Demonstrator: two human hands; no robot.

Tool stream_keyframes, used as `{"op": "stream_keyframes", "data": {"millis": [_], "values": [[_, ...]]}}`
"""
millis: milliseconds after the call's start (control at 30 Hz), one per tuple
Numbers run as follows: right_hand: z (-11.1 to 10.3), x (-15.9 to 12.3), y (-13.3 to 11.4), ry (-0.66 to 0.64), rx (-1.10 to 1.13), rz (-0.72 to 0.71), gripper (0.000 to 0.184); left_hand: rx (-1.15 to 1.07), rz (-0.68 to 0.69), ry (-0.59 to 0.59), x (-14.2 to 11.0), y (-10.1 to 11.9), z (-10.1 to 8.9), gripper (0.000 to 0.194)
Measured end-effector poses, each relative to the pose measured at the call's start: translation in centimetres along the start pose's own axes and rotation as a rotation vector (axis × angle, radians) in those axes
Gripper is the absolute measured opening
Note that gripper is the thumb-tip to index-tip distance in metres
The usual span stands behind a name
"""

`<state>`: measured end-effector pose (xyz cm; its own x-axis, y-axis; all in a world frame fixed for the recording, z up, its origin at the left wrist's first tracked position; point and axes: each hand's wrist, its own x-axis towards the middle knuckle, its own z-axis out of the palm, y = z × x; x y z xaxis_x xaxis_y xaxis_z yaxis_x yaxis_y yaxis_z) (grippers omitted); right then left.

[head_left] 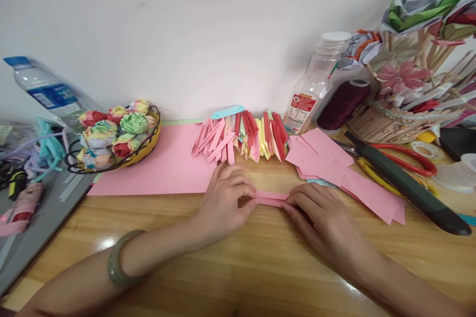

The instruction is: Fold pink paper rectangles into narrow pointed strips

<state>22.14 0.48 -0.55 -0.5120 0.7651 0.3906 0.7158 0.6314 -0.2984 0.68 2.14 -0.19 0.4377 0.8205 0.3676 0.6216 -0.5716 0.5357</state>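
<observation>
A narrow folded pink paper strip [272, 199] lies level just above the wooden table [238, 267], with a lengthwise crease showing. My left hand [226, 198] pinches its left end between thumb and fingers. At the right end, my right hand [320, 208] grips it the same way, its fingertips closed on the paper. Beyond my hands stands a row of folded paper pieces [256, 136] in pink, red, yellow and blue. Loose pink paper pieces [327, 158] lie stacked beside my right hand. A large pink sheet [178, 158] spreads out behind my left hand.
A basket of paper flowers [143, 151] rests on the pink sheet. At the right are a clear bottle [305, 94], a purple thread spool [344, 104], a dark-handled tool [412, 183] and red-handled scissors [409, 153]. A water bottle [52, 91] leans at the left.
</observation>
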Motion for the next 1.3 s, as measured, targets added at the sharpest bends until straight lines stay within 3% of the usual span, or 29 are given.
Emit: {"op": "stream_keyframes", "data": {"millis": [533, 1300], "values": [[0.62, 0.18, 0.44, -0.007, -0.059, 0.027, 0.022, 0.103, -0.061, -0.040, 0.15, 0.53, 0.44, 0.010], [0.89, 0.36, 0.40, 0.005, -0.185, -0.001, 0.027, 0.167, -0.012, -0.112, 0.16, 0.43, 0.38, 0.010]]}}
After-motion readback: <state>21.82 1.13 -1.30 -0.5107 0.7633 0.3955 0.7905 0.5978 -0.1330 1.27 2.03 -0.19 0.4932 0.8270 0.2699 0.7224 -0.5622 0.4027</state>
